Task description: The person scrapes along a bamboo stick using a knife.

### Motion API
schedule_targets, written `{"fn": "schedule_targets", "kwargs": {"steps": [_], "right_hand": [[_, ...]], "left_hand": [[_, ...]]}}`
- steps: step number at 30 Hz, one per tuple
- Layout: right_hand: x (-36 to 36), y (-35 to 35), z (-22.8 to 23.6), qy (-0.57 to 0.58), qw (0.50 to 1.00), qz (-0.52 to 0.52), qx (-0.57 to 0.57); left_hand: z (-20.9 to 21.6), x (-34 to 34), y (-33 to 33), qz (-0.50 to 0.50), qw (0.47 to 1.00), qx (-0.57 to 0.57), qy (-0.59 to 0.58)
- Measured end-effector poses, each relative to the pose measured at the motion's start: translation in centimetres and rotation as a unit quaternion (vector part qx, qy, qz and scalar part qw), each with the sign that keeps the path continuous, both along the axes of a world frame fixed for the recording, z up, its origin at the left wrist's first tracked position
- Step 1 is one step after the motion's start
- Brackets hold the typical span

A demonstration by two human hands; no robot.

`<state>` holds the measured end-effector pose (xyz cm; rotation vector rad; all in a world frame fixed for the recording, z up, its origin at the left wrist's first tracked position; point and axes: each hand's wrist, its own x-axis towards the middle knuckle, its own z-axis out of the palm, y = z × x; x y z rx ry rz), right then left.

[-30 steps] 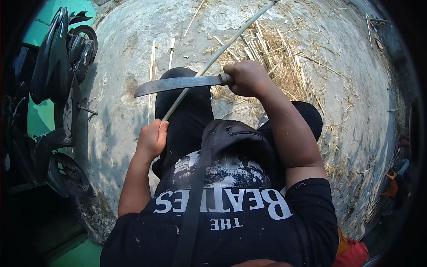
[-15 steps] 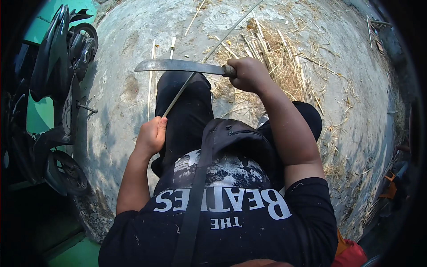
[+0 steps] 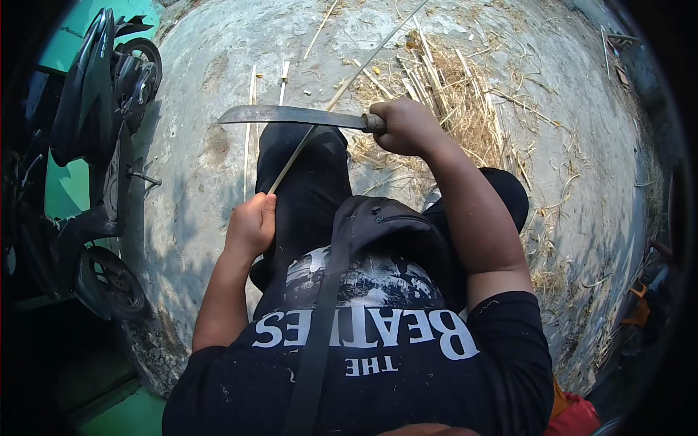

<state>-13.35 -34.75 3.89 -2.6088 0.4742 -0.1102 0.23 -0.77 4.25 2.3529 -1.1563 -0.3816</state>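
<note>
My right hand (image 3: 404, 128) is closed around the short handle of a machete (image 3: 291, 115), whose long blade points left above my left knee. A long, thin bamboo strip (image 3: 293, 158) runs from my left hand up and away to the far right, passing under the blade and across my knee. My left hand (image 3: 251, 222) grips the strip's near end, with the thumb lying along it. Blade and strip cross over the knee and appear to touch there.
Beyond my right hand lies a heap of straw-coloured shavings and split strips (image 3: 454, 94). More loose strips (image 3: 251, 138) lie on the concrete ground (image 3: 196, 80) past my left knee. A black motorbike (image 3: 87, 116) stands at the left. My black waist bag (image 3: 389, 225) rests on my lap.
The machete has shifted slightly toward me along the bamboo strip, with my right hand. My left hand keeps its hold, almost in the same place.
</note>
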Motion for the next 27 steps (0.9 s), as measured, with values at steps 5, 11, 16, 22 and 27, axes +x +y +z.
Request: {"fn": "schedule_targets", "kwargs": {"steps": [5,11,16,22,27], "right_hand": [[-0.8,-2.7,-0.3,0.031,0.989,-0.105,0.095],[-0.6,0.5,0.8,0.054,0.998,-0.026,-0.003],[-1.1,-2.5,0.7,0.047,0.988,-0.070,0.132],[-1.0,-1.7,0.2,0.057,0.990,-0.069,0.108],[-0.3,1.4,1.3,0.054,0.997,0.025,-0.045]], "left_hand": [[0.8,-0.3,-0.6,0.009,0.999,0.008,-0.041],[0.8,-0.8,-0.6,0.022,0.996,0.041,-0.075],[0.6,-0.7,-0.9,0.008,0.996,0.027,-0.080],[0.9,-0.5,-0.7,0.001,0.996,0.042,-0.081],[1.4,-1.1,-0.8,0.022,0.994,0.067,-0.084]]}}
